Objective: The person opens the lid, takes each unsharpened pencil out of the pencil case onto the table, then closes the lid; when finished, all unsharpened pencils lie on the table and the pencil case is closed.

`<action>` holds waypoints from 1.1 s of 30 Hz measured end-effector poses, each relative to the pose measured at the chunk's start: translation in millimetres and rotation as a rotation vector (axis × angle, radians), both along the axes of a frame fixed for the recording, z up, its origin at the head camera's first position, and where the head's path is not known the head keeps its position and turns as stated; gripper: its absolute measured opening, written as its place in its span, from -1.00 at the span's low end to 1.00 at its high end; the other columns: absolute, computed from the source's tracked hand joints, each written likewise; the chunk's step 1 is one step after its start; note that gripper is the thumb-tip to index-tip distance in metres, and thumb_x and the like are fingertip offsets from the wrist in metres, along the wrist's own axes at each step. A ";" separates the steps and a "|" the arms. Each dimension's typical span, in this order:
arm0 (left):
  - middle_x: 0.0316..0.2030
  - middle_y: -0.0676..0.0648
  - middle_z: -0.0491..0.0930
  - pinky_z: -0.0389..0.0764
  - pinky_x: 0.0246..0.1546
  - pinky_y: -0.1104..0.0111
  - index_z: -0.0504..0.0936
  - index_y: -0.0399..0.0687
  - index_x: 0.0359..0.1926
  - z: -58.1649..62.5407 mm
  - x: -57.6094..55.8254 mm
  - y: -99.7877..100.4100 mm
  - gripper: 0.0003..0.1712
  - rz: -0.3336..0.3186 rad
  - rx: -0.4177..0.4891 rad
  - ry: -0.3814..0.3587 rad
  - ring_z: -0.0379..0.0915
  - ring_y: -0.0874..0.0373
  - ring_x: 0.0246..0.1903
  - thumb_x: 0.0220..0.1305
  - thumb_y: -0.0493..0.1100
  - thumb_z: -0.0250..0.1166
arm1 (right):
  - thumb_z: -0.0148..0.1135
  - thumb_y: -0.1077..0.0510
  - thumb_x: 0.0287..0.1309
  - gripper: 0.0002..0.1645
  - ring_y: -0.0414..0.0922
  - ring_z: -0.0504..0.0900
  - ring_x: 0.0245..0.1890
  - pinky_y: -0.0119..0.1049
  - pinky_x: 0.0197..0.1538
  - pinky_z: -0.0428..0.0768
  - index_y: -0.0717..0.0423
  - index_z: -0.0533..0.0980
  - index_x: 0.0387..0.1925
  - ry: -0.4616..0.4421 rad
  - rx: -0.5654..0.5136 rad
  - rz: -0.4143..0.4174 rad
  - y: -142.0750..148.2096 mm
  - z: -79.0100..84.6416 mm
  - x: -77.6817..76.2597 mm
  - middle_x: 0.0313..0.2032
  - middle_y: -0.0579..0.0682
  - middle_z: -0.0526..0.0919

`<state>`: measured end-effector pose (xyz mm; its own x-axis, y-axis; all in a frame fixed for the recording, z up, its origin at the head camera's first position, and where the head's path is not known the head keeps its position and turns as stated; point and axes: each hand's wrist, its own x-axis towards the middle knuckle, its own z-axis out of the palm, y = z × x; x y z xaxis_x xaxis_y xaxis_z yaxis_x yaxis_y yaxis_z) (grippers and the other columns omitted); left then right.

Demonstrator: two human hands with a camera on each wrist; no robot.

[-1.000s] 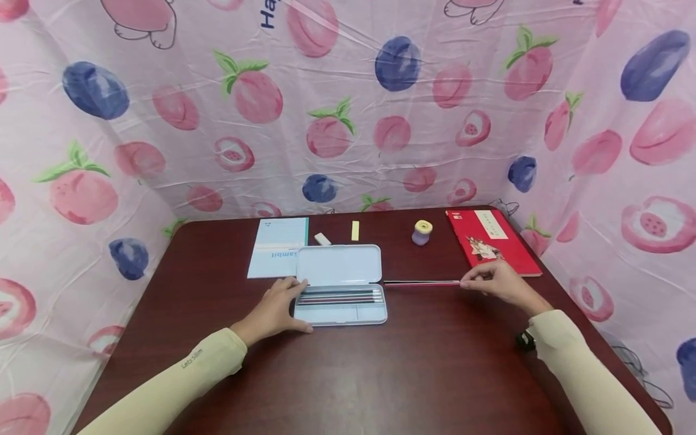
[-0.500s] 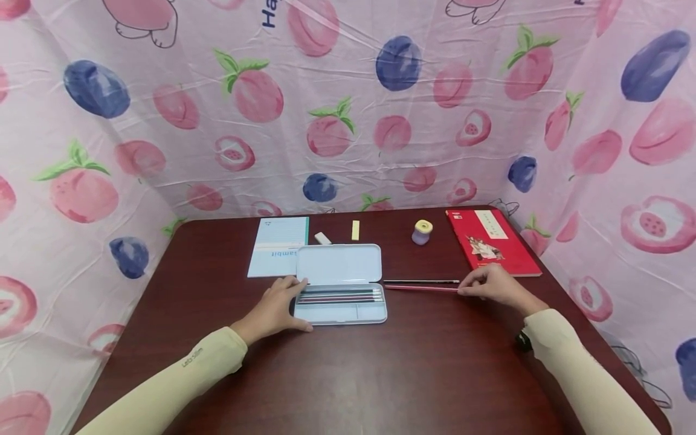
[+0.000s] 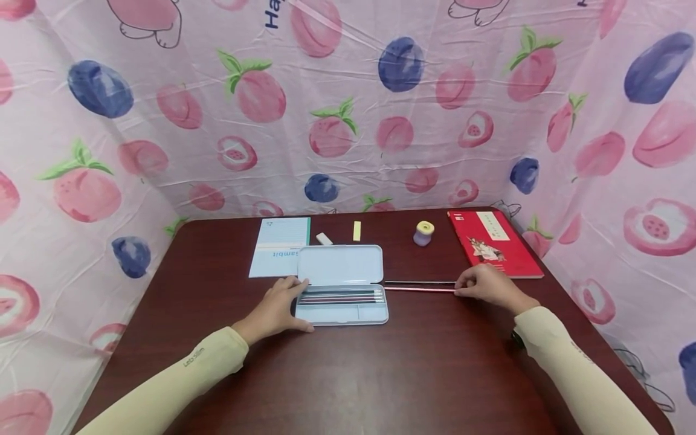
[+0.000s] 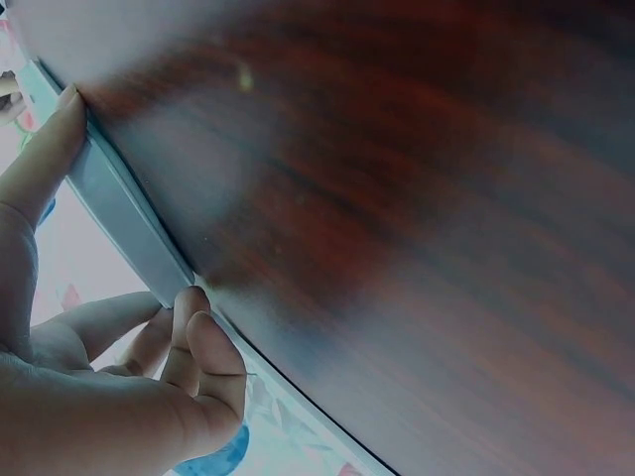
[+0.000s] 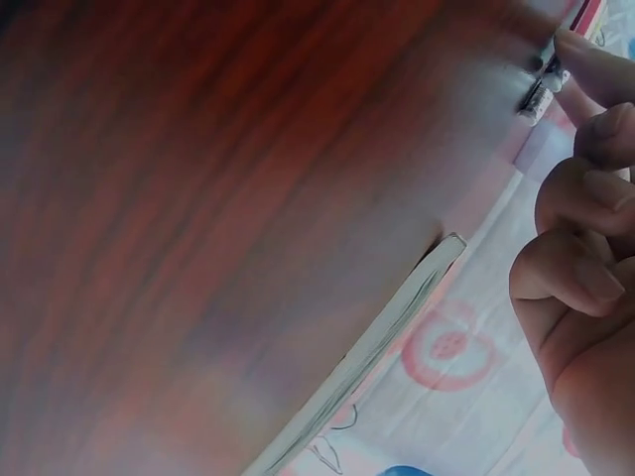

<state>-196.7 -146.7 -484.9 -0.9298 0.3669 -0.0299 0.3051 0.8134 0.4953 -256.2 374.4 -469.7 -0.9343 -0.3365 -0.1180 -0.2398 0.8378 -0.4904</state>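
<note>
A pale blue pencil case (image 3: 326, 313) lies open on the table with several pencils (image 3: 341, 296) in its tray. My left hand (image 3: 275, 307) grips its left end, thumb at the front corner and fingers at the back; the left wrist view shows the thumb and fingers on the case's side (image 4: 129, 213). Right of the case, my right hand (image 3: 489, 287) pinches the right end of a red pencil (image 3: 418, 289) between thumb and forefinger. A dark pencil (image 3: 418, 282) lies just behind, nearly parallel. Both pencils' left ends are right at the case's right edge.
Behind the case are a light blue notebook (image 3: 277, 241), a white eraser (image 3: 324, 238), a yellow stick-shaped block (image 3: 356, 231) and a small yellow-and-purple object (image 3: 423, 233). A red book (image 3: 492, 244) lies behind my right hand. A printed curtain (image 3: 348, 169) surrounds the table (image 3: 348, 374).
My right hand has shifted slightly left and toward me. The red pencil has moved nearer to me, so a gap now separates it from the dark pencil. My left hand keeps its place.
</note>
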 end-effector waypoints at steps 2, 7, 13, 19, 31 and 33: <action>0.33 -0.21 0.48 0.47 0.32 -0.05 0.36 -0.15 0.59 0.5 0.1 0.1 0.30 -0.004 0.000 0.004 0.35 -0.07 0.24 -0.11 0.21 0.77 | 0.58 0.06 0.19 -0.88 -0.18 0.57 -0.47 -0.34 -0.36 0.57 -0.03 0.82 -0.25 0.026 0.011 0.005 -1.8 0.1 0.2 -0.41 -0.19 0.81; 0.29 -0.19 0.50 0.46 0.32 -0.05 0.37 -0.17 0.58 1.2 -0.2 0.6 0.30 -0.013 -0.004 0.009 0.35 -0.06 0.23 -0.13 0.20 0.77 | 0.59 0.04 0.19 -0.80 -0.22 0.52 -0.50 -0.37 -0.38 0.52 0.03 0.83 -0.20 0.070 -0.046 0.011 -13.3 1.5 3.7 -0.46 -0.17 0.78; 0.31 -0.20 0.49 0.46 0.33 -0.05 0.37 -0.16 0.58 2.0 -0.6 1.1 0.31 -0.005 -0.009 0.001 0.35 -0.07 0.25 -0.13 0.20 0.77 | 0.58 0.09 0.21 -0.77 -0.23 0.46 -0.55 -0.39 -0.44 0.46 0.10 0.83 -0.14 0.104 -0.165 0.025 -53.5 8.9 7.6 -0.58 -0.08 0.64; 0.32 -0.20 0.49 0.46 0.33 -0.05 0.37 -0.15 0.58 1.5 -0.5 1.1 0.31 -0.001 -0.009 0.003 0.35 -0.07 0.25 -0.13 0.20 0.78 | 0.58 0.11 0.22 -0.82 -0.21 0.49 -0.52 -0.40 -0.42 0.47 0.06 0.84 -0.17 0.109 -0.194 0.093 -109.7 17.7 11.3 -0.49 -0.06 0.75; 0.29 -0.19 0.49 0.45 0.32 -0.04 0.38 -0.16 0.57 1.2 0.7 0.7 0.30 0.000 -0.003 0.002 0.34 -0.06 0.22 -0.13 0.18 0.78 | 0.58 0.14 0.19 -0.84 -0.28 0.42 -0.60 -0.41 -0.47 0.41 0.07 0.85 -0.18 0.112 -0.129 0.220 -173.9 9.8 0.7 -0.62 -0.19 0.63; 0.30 -0.19 0.49 0.45 0.33 -0.03 0.37 -0.14 0.58 1.2 1.0 0.6 0.30 0.005 -0.002 -0.003 0.34 -0.06 0.23 -0.13 0.18 0.78 | 0.59 0.13 0.18 -0.84 -0.28 0.42 -0.62 -0.41 -0.48 0.40 0.06 0.85 -0.19 0.110 -0.101 0.225 -178.4 8.1 -0.3 -0.65 -0.20 0.59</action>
